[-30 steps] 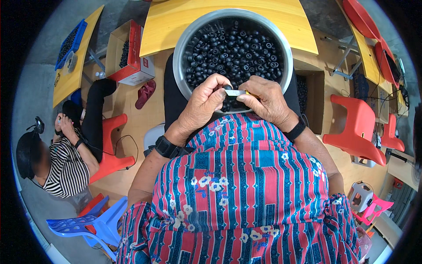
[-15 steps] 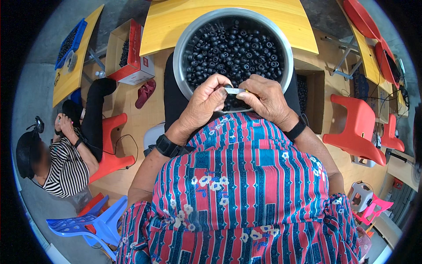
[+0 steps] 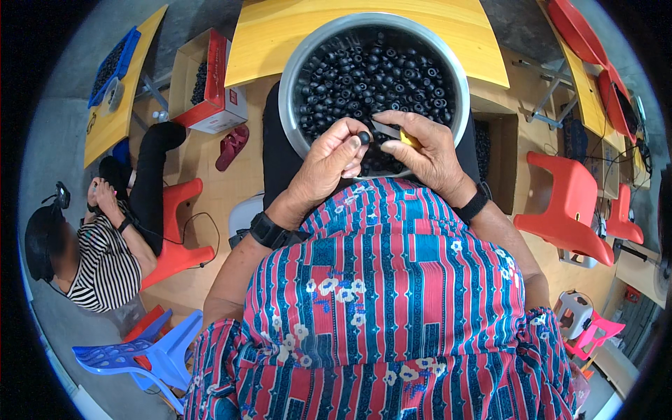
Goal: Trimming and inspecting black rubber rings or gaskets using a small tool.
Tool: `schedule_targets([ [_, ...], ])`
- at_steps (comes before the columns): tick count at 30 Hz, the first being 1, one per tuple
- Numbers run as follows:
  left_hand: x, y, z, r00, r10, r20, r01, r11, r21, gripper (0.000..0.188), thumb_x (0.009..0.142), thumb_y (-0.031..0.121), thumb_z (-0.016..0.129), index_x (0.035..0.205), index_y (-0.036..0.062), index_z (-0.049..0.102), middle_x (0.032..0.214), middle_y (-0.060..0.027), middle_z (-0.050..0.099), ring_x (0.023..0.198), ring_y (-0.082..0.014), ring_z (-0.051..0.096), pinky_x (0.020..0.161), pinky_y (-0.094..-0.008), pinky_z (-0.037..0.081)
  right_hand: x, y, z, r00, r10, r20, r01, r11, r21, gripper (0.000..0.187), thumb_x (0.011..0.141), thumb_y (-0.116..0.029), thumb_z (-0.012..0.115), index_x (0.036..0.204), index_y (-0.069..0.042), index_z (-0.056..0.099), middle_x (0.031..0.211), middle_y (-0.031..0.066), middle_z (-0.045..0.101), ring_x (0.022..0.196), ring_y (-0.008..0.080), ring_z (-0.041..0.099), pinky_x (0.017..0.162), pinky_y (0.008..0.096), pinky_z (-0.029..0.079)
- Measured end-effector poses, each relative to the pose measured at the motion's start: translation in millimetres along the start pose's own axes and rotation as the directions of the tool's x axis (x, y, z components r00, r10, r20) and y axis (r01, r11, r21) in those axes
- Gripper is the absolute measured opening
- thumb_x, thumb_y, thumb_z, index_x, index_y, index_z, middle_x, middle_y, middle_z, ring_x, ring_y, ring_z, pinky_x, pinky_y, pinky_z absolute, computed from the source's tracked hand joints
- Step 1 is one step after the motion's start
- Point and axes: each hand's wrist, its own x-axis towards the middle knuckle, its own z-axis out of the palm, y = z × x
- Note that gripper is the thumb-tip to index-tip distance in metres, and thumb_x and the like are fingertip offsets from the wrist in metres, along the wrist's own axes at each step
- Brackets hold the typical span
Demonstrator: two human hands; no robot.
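Observation:
My left hand (image 3: pixel 323 159) pinches a small round black part (image 3: pixel 364 138) between thumb and fingertips. Close beside it, my right hand (image 3: pixel 432 155) is closed round the yellow handle of a small knife (image 3: pixel 409 139), whose metal blade points left toward the pinched part, a little apart from it. Both hands are over the near side of a large metal basin (image 3: pixel 285 105). Many similar black parts (image 3: pixel 378 84), knobbed and some with ring-shaped ends, fill the basin. My right palm hides the end of the knife handle.
A yellow table (image 3: pixel 259 42) stands just beyond the basin. An open box (image 3: pixel 227 115) of black parts and a red slipper (image 3: pixel 232 147) lie at the left, near a seated person (image 3: pixel 112 259). Red stools (image 3: pixel 560 203) stand at the right.
The knife blade has swung away from the left fingertips, so the black part and the yellow handle now show. My right fingers have spread slightly upward; the basin has shifted a little right.

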Motion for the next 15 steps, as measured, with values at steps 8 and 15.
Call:
schedule_targets([
  [8,2.6,-9.9,-4.3,0.999,-0.030,0.013,0.032,0.976,-0.214,0.021,0.103,0.022,0.049,0.118,0.0080,0.049,0.084,0.0012,0.048,0.064,-0.0021,0.038,0.055,-0.0165,0.035,0.8,-3.4,1.5,0.986,-0.007,0.168,0.024,0.995,-0.097,0.045,0.081,-0.026,0.074,0.124,-0.017,0.065,0.087,0.0108,0.067,0.078,0.0274,0.065,0.069,0.0341,0.051],
  [15,2.7,-4.8,0.6,0.992,-0.084,-0.090,0.060,0.967,-0.246,0.020,0.103,0.020,0.049,0.118,0.0069,0.050,0.085,-0.0001,0.048,0.064,-0.0026,0.039,0.056,-0.0163,0.037,-0.2,0.0,1.5,0.984,-0.011,0.176,0.033,0.992,-0.121,0.044,0.081,-0.027,0.074,0.123,-0.018,0.065,0.084,0.0102,0.066,0.077,0.0278,0.065,0.067,0.0350,0.051],
])
